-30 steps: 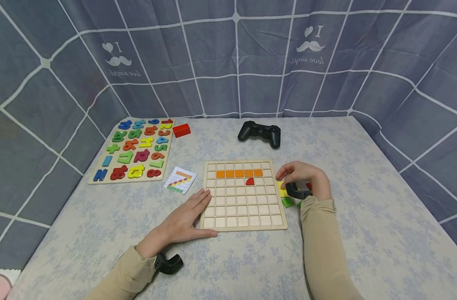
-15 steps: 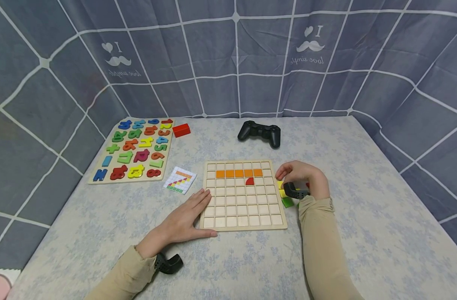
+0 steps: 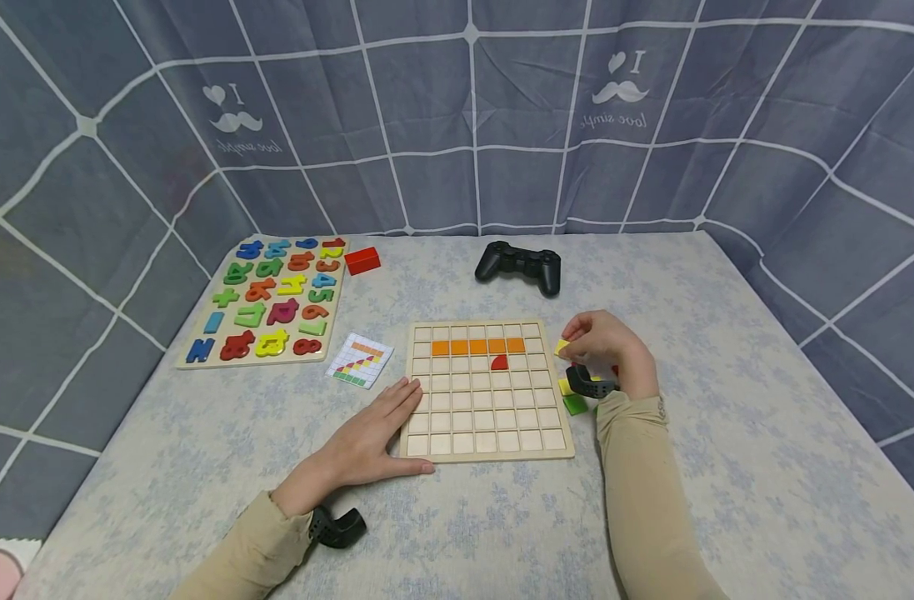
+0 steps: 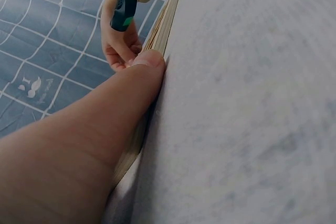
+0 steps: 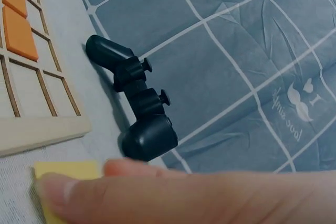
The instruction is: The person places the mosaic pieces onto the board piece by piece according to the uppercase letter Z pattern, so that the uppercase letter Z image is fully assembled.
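A wooden grid board (image 3: pixel 474 422) lies in the middle of the table, with a row of orange square tiles (image 3: pixel 479 347) and one red quarter-round tile (image 3: pixel 500 362) in its cells. My left hand (image 3: pixel 362 440) rests against its lower left corner, fingers straight; the thumb (image 4: pixel 149 60) lies along the near edge. Just off the board's right side, my right hand (image 3: pixel 605 343) pinches a yellow square tile (image 5: pixel 71 169), thumb on top of it. Below that hand lie another yellow tile (image 3: pixel 565 387) and a green tile (image 3: pixel 574 405); the wrist and its black band partly hide more pieces.
A pattern card (image 3: pixel 361 361) lies left of the board. Farther left is a number puzzle board (image 3: pixel 224 327) with a red block (image 3: pixel 362 261) at its corner. A black game controller (image 3: pixel 518 267) sits behind the grid board. Tiled-print curtains surround the table.
My right hand has shifted slightly away from me, and a yellow tile has moved up with its fingertips. The left hand and the board have stayed in place.
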`<state>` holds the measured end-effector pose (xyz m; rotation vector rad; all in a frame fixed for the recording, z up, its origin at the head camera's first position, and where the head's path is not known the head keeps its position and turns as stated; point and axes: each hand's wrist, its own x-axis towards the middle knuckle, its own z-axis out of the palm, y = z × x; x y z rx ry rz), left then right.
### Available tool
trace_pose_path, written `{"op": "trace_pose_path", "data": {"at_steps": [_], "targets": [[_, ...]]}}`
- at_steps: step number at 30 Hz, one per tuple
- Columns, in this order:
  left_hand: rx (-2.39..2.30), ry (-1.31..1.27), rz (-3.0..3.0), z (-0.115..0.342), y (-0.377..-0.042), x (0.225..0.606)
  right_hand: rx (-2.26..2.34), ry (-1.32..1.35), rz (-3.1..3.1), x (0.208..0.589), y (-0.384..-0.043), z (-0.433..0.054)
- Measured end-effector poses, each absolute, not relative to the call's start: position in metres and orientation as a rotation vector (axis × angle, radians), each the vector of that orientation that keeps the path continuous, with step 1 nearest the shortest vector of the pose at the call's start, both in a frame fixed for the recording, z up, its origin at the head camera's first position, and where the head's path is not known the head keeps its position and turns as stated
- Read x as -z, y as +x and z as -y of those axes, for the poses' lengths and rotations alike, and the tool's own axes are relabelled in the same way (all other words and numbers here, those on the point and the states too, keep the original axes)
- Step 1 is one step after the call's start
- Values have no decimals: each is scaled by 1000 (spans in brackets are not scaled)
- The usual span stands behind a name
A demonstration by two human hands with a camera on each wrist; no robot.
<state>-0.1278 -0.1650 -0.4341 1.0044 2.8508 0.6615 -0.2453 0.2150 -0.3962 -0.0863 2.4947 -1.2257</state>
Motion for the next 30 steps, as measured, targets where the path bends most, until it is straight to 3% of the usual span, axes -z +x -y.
{"op": "trace_pose_path", "data": {"at_steps": [12, 22, 30], "targets": [[-655, 996, -2850, 165, -128, 434, 1164, -438, -2447, 386, -250, -177], [-654, 985, -2842, 165, -128, 434, 1005, -429, -2526, 384, -247, -158], [-650, 990, -2845, 165, -129, 435, 1137, -413, -2466, 384, -247, -180]]}}
